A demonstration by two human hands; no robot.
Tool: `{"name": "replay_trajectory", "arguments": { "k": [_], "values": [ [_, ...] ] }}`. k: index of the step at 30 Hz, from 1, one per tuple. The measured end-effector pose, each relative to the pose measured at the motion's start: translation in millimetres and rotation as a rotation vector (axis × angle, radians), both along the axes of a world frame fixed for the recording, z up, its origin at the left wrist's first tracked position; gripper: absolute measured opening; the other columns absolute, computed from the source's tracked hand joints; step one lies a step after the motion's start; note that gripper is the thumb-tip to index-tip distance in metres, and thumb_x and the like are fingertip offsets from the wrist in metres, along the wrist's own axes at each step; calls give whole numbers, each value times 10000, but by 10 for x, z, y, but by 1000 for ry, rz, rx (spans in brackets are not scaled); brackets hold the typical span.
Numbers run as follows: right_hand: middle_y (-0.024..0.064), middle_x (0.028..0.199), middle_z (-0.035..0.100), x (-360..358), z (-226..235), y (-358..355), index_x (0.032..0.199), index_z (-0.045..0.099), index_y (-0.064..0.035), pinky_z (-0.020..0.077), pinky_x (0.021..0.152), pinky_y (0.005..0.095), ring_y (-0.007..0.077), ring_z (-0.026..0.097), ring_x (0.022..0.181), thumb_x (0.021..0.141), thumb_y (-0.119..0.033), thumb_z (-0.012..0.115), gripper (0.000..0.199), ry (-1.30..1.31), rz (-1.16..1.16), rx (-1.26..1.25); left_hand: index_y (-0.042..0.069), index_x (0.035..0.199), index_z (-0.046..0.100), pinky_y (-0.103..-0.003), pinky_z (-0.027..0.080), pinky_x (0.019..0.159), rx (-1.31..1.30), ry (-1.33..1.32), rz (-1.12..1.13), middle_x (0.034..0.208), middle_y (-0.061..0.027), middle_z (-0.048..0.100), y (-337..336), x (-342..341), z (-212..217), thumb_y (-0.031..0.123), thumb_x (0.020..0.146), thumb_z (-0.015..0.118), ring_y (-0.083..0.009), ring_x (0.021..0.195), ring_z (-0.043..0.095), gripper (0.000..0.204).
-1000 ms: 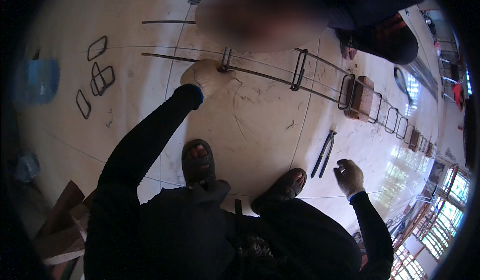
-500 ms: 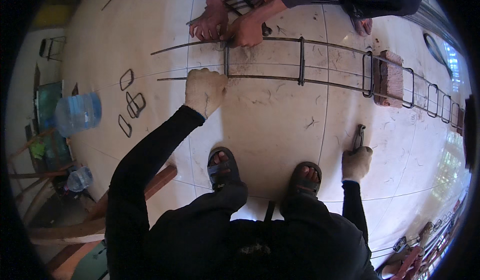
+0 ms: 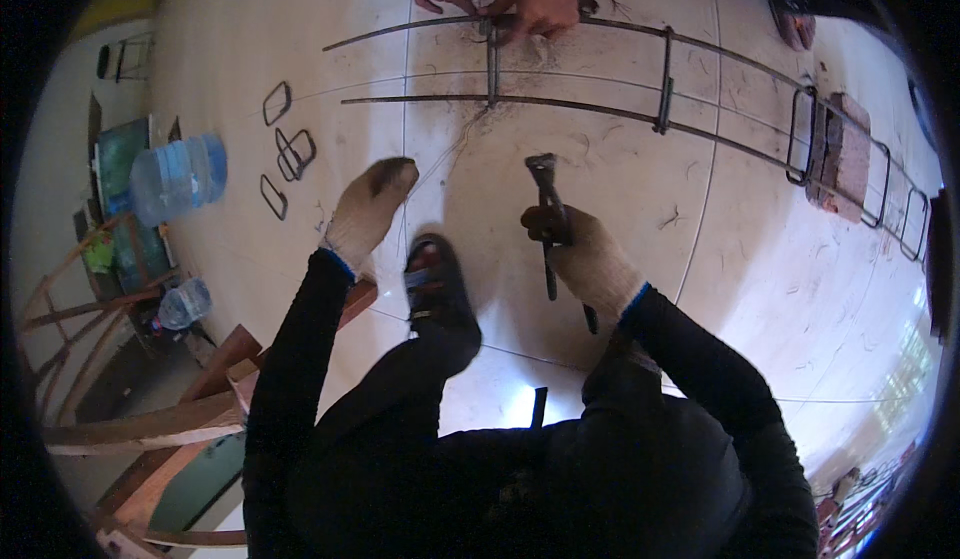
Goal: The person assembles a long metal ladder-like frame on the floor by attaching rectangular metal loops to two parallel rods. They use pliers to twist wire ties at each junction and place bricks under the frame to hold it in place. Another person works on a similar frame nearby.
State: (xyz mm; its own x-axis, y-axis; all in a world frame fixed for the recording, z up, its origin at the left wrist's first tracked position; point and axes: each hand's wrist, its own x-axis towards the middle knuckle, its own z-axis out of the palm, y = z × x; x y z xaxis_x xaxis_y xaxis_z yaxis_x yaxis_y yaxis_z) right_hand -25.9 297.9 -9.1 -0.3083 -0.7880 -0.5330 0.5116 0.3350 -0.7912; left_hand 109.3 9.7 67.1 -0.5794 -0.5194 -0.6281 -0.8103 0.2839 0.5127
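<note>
My right hand [image 3: 590,254], in a pale work glove, is closed around a pair of dark pincers [image 3: 541,171], their head pointing away from me and the handles apart. My left hand [image 3: 368,209], also gloved, is closed at the fingertips; a thin wire [image 3: 463,144] runs toward it from the near bar. Beyond both hands lies a long rebar frame [image 3: 570,105] of two visible bars joined by rectangular stirrups. At its far bar a co-worker's hands [image 3: 540,4] grip near the end stirrup [image 3: 493,69].
A brick [image 3: 842,154] props the frame on the right. Several loose stirrups [image 3: 290,154] lie on the tiled floor at left, near a large water bottle [image 3: 180,179]. Wooden pieces [image 3: 150,429] stand at lower left. My sandalled foot [image 3: 437,284] is below my left hand.
My left hand has come away from the frame's near bar, toward me. My right hand has brought the pincers up from the right floor to the middle. The view has shifted.
</note>
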Motion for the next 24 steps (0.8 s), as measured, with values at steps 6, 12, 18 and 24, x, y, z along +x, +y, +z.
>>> {"name": "replay_trajectory", "arguments": {
  "k": [6,12,18,24],
  "values": [
    [145,1284,687,-454,436,-571,1410,617,-7,579,1023,395,240,663,1219,1005,6,550,411,17,353,214,15,1325,660,-290,566,731,598,9,271,960,-70,705,251,70,155,477,1141,459,-150,786,663,537],
    [153,1099,696,-461,412,-824,1267,629,27,629,791,372,258,733,947,1037,-73,560,260,370,479,95,23,1164,671,-371,584,769,550,219,-279,984,-99,714,55,271,-387,411,1073,577,-194,859,708,410],
    [172,1399,633,-408,575,-1105,1422,591,26,611,1008,409,253,661,1282,1058,-97,586,384,40,343,292,5,1200,713,-348,602,792,909,-11,-281,1027,-133,774,-207,-5,-253,441,1097,540,-198,857,728,480],
    [174,1390,633,-334,265,-1009,1405,598,34,618,980,396,251,680,1244,1087,-114,561,352,848,885,126,14,1230,745,-331,602,831,833,12,-515,1005,-129,790,-396,-119,-186,464,1116,498,-219,873,748,526]
  ]
}}
